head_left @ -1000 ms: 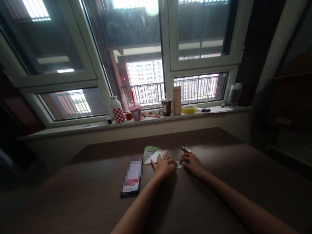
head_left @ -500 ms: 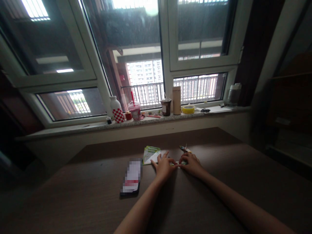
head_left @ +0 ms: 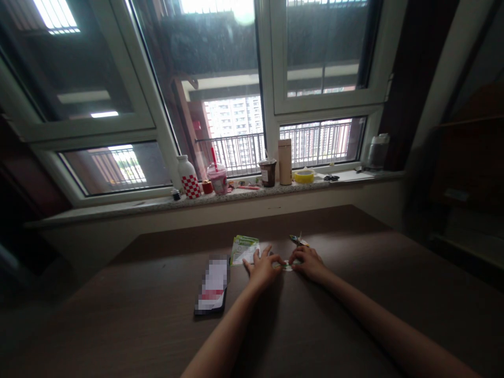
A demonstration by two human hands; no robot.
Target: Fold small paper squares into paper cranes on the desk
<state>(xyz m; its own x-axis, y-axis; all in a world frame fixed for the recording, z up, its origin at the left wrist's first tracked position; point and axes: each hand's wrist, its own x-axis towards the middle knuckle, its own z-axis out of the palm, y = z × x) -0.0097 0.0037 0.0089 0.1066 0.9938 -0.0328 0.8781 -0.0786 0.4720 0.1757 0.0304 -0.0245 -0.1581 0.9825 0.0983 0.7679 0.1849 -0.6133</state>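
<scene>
Between my hands lies a small white-and-green piece of paper (head_left: 288, 266), low over the table or flat on it. My left hand (head_left: 263, 269) pinches its left side with thumb and forefinger, the other fingers spread toward a green-and-white packet (head_left: 244, 252). From the right, my right hand (head_left: 309, 263) has its fingertips closed on the other side of the paper and hides part of it. Just beyond the right hand sits a small dark, colourful object (head_left: 298, 240) whose kind is unclear.
A phone (head_left: 212, 286) with a blurred screen lies left of my left forearm on the brown table (head_left: 157, 294). Along the windowsill (head_left: 244, 195) stand a checked bottle (head_left: 189, 178), drink cups, a tan flask (head_left: 284, 163), yellow tape (head_left: 304, 177) and a clear jug (head_left: 378, 152).
My left hand has shifted slightly left, away from the right one, and a bit more of the paper shows between them. The right hand stays nearly still.
</scene>
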